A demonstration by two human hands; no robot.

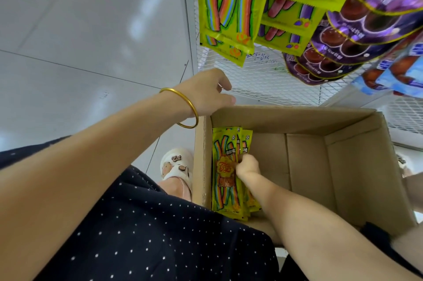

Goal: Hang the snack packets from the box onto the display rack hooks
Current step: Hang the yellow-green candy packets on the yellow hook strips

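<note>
A cardboard box [343, 166] stands open on the floor below the white wire display rack [263, 74]. Several yellow-green snack packets [223, 177] with rainbow strips lean against the box's left wall. My right hand [248, 166] reaches down into the box and its fingers pinch the packets near their middle. My left hand [206, 92], with a gold bangle on the wrist, hovers at the box's upper left corner beside the rack's lower wire, fingers loosely curled and holding nothing. More yellow-green packets [229, 5] hang from the rack above.
Purple packets [354, 28] and blue packets [400, 69] hang to the right on the rack. A foot in a white slipper [176, 170] stands left of the box. Pale floor tiles [80, 40] spread out to the left. Most of the box's inside is bare cardboard.
</note>
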